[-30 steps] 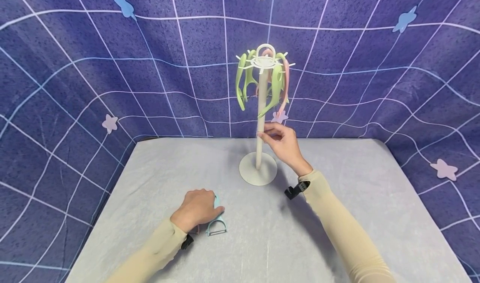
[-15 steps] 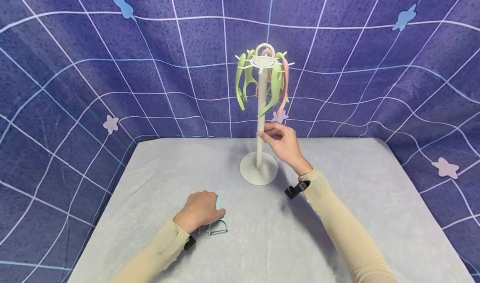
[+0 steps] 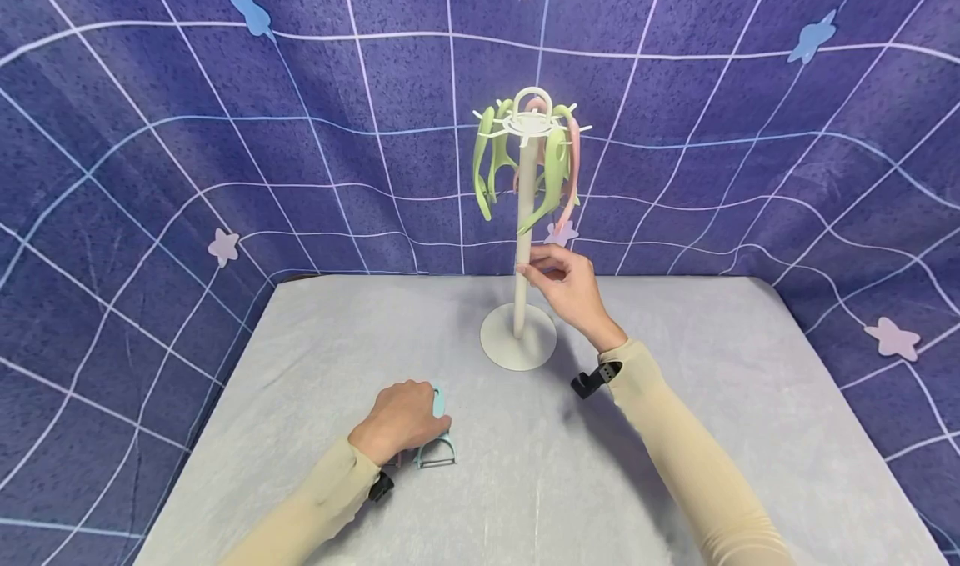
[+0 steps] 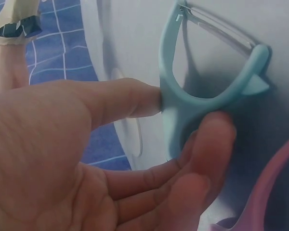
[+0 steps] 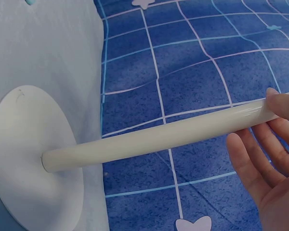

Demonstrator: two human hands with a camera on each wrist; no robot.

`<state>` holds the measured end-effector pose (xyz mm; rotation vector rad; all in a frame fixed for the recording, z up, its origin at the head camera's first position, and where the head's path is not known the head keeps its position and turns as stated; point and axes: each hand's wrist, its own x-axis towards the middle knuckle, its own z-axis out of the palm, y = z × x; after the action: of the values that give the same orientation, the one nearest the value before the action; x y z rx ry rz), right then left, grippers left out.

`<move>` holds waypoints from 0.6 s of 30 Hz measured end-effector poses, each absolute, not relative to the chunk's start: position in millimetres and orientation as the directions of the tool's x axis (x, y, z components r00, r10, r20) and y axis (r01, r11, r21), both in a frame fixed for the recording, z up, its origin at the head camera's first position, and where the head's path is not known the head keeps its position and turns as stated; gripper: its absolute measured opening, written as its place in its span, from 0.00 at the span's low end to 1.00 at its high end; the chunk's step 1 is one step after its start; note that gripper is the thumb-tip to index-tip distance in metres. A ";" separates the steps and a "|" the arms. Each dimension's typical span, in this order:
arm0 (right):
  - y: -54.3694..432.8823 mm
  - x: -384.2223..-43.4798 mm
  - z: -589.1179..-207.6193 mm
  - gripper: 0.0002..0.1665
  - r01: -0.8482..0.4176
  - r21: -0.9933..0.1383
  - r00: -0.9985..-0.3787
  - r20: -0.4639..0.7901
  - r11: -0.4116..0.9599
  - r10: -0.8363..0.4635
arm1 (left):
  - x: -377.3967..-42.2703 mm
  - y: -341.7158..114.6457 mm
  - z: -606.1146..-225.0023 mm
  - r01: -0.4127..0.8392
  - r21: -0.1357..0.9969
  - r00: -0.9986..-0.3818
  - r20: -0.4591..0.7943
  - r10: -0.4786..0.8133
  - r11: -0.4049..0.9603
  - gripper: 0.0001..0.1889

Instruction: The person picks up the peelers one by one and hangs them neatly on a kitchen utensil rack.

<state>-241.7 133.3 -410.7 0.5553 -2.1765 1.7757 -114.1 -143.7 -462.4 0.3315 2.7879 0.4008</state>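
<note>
In the left wrist view, a light-blue Y-shaped peeler (image 4: 176, 108) is pinched between the thumb and fingers of my left hand (image 3: 401, 420). Its blade end lies toward me on the table, and part of the handle is hidden by the hand. Close beside it is a pink peeler (image 4: 262, 197), mostly covered by the same hand in the head view. My right hand (image 3: 572, 287) grips the white pole (image 5: 159, 139) of an upright rack, thumb on one side and fingers on the other. Several green peelers (image 3: 555, 170) and pink peelers (image 3: 574, 170) hang from the rack's top hooks.
The rack's round white base (image 3: 498, 345) stands toward the back of the grey cloth-covered table (image 3: 637, 466). Behind and at both sides hangs a blue curtain (image 3: 337, 157) with grid lines and stars. Black straps with small devices are on both wrists.
My left hand has shifted very slightly to the right beside the light-blue peeler. The right hand stays on the pole, and the rack looks unmoved.
</note>
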 end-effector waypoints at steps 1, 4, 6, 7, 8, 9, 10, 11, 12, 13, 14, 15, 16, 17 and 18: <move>133.2 -241.6 -410.5 0.13 -0.457 -0.872 -0.889 0.442 0.176 -0.119 | -113.9 -143.7 -461.9 0.181 0.310 -0.928 -0.262 0.266 0.933 0.29; 133.9 -242.0 -411.1 0.12 -0.457 -0.870 -0.889 0.441 0.184 -0.120 | -113.3 -143.7 -460.8 0.175 0.314 -0.929 -0.260 0.262 0.933 0.28; 134.4 -242.1 -411.3 0.12 -0.464 -0.867 -0.886 0.448 0.184 -0.121 | -113.2 -143.4 -460.7 0.176 0.305 -0.932 -0.253 0.258 0.936 0.28; 134.8 -242.2 -411.6 0.12 -0.469 -0.864 -0.883 0.454 0.181 -0.122 | -113.5 -143.2 -460.7 0.174 0.297 -0.934 -0.253 0.253 0.939 0.28; 135.0 -242.3 -411.4 0.12 -0.474 -0.862 -0.880 0.459 0.177 -0.123 | -113.6 -143.2 -460.6 0.173 0.290 -0.935 -0.252 0.250 0.941 0.28; 135.1 -242.4 -411.4 0.12 -0.478 -0.861 -0.878 0.462 0.174 -0.124 | -113.8 -142.9 -460.5 0.172 0.280 -0.936 -0.252 0.245 0.944 0.28; 134.9 -242.2 -411.1 0.12 -0.479 -0.861 -0.877 0.463 0.173 -0.124 | -114.0 -142.9 -460.8 0.172 0.271 -0.938 -0.250 0.241 0.947 0.27; 134.8 -242.2 -411.0 0.12 -0.478 -0.861 -0.878 0.463 0.174 -0.124 | -114.2 -142.8 -461.1 0.171 0.262 -0.939 -0.249 0.238 0.950 0.27; 134.7 -242.2 -410.9 0.12 -0.477 -0.861 -0.878 0.462 0.175 -0.124 | -114.1 -142.8 -461.2 0.171 0.258 -0.940 -0.247 0.236 0.951 0.27; 134.6 -242.2 -410.9 0.12 -0.476 -0.862 -0.879 0.460 0.176 -0.123 | -114.2 -142.9 -461.3 0.170 0.254 -0.940 -0.248 0.234 0.952 0.27; 134.4 -242.2 -410.8 0.12 -0.474 -0.863 -0.880 0.458 0.177 -0.123 | -114.0 -142.8 -461.3 0.172 0.251 -0.940 -0.246 0.235 0.953 0.27; 134.4 -242.1 -410.9 0.12 -0.472 -0.863 -0.881 0.457 0.178 -0.122 | -113.7 -142.7 -461.4 0.175 0.249 -0.941 -0.243 0.236 0.953 0.27; 134.3 -242.0 -410.8 0.12 -0.471 -0.864 -0.882 0.456 0.178 -0.121 | -113.5 -142.6 -461.4 0.178 0.249 -0.942 -0.237 0.238 0.952 0.27; 134.2 -241.9 -410.8 0.12 -0.470 -0.865 -0.882 0.455 0.178 -0.121 | -113.2 -142.5 -461.2 0.181 0.249 -0.943 -0.231 0.240 0.951 0.27; 134.2 -241.7 -410.7 0.11 -0.470 -0.865 -0.883 0.454 0.177 -0.120 | -113.0 -142.6 -460.7 0.183 0.253 -0.944 -0.224 0.241 0.950 0.27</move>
<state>-241.7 134.2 -410.7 0.5645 -2.1744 1.7617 -113.0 -142.6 -460.7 0.3149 2.8503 0.3347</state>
